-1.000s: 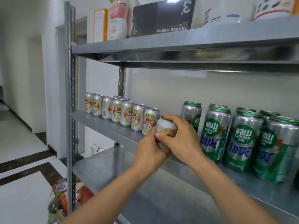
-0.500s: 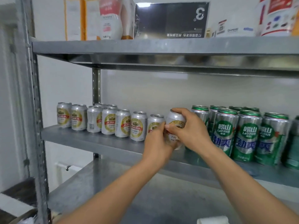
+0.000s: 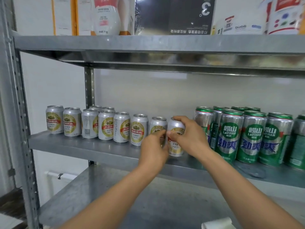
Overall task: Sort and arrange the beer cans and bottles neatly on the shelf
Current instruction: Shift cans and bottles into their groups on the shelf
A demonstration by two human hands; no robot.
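Note:
Both hands hold one small silver can (image 3: 176, 146) with a gold and red label, standing on the middle steel shelf (image 3: 82, 144). My right hand (image 3: 189, 138) grips it from the right, fingers over its top. My left hand (image 3: 152, 149) pinches its left side. The can stands at the right end of a row of several matching silver cans (image 3: 105, 125). Just to its right stand several taller green and silver cans (image 3: 254, 138), some in a second row behind.
The top shelf (image 3: 148, 43) carries boxes, a white pouch and a black carton (image 3: 175, 15). A lower shelf (image 3: 132, 204) lies beneath my arms, with a white object (image 3: 216, 223) at its near edge. A perforated steel upright (image 3: 21, 129) frames the left side.
The camera has come closer and turned to face the shelf. Both hands have kept hold of the silver can, which now stands on the shelf at the row's right end.

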